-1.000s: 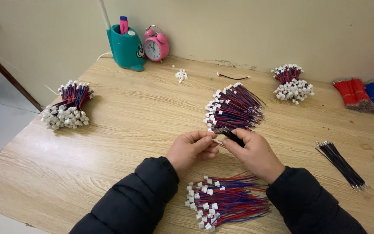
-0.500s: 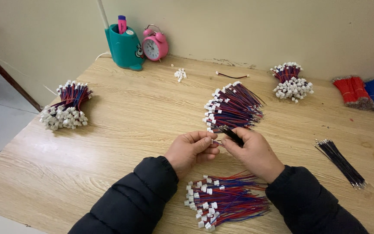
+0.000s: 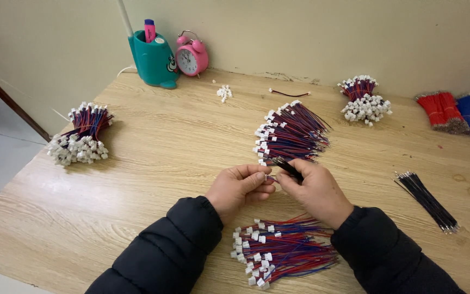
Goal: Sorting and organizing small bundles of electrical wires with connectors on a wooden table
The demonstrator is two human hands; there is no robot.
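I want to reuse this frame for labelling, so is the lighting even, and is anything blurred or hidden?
Head view: light soft and even, faint shadows, no glare; left hand and right hand sharp; the small black piece they pinch is too small to identify; table edges bow slightly.

Both forearms in dark padded sleeves angled inward, left hand (image 3: 239,188) and right hand (image 3: 315,190) meeting fingertip to fingertip, fingers pinched, knuckles up

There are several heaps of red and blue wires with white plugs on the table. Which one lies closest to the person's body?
The heap of wires between the two sleeves, at the table's near edge. The fanned heap lies beyond the hands, and the other two sit far left and far right.
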